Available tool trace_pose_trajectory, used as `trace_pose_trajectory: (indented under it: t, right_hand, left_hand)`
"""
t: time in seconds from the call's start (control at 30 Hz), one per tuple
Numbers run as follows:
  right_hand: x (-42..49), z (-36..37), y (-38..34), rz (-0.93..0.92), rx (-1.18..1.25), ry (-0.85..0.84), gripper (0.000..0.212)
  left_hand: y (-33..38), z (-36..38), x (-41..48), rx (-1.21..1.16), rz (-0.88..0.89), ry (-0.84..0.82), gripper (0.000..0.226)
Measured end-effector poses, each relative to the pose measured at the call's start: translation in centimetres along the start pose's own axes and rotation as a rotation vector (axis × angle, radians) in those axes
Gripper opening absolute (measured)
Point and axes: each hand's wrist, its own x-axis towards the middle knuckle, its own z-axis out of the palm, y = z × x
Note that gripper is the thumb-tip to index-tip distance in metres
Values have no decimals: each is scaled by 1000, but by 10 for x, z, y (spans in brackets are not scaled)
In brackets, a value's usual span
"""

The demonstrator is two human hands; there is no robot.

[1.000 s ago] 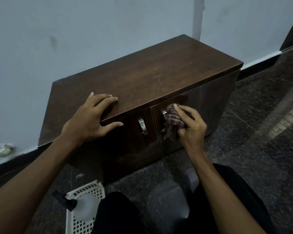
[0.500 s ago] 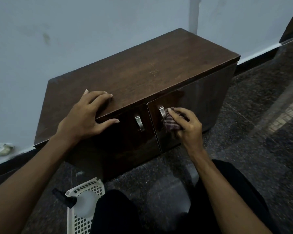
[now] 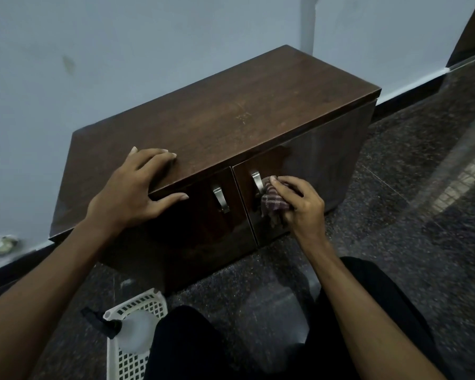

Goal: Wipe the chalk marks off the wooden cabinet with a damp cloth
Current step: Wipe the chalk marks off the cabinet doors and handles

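A low dark wooden cabinet (image 3: 231,116) with two doors and metal handles stands against the wall. My right hand (image 3: 299,204) holds a bunched checked cloth (image 3: 272,202) against the right door, just beside its handle (image 3: 257,182). My left hand (image 3: 132,190) rests flat on the cabinet's top front edge, fingers on top and thumb along the front. Faint pale scratchy marks (image 3: 243,116) show on the cabinet top. A damp sheen lies on the right door above the cloth.
A white plastic basket (image 3: 132,349) with a spray bottle (image 3: 113,325) in it sits on the dark speckled floor at lower left. My knees in black trousers are below. A pale wall runs behind the cabinet; open floor lies to the right.
My right hand with the cloth moved down the right door and stays beside the handle. The left hand kept its place on the top edge. The view shifted slightly.
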Motion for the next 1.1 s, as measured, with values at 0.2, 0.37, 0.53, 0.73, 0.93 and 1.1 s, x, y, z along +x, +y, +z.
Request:
trace_pose_trajectory:
  t: [0.2,0.37,0.53,0.73,0.93,1.1]
  right_hand:
    - [48,-1,-30,157,130,390,31]
    - [20,8,-10,138,35,288,37]
    - [-11,13,0,437,137,239,47]
    - [41,2,-16,401,200,422,32]
    - [45,2,2,167,23,406,43]
    - [-5,15,27,434,86,329,43]
  left_hand:
    - [-2,2,-1,-5,1,2,81]
    - [-5,3,0,-1,10,13,80]
    - [-5,4,0,-3,10,14,81]
    - [-4,3,-1,-3,13,11,81]
    - [-2,3,0,-14,10,36,81]
    - [1,1,-1,-14,-1,32,81]
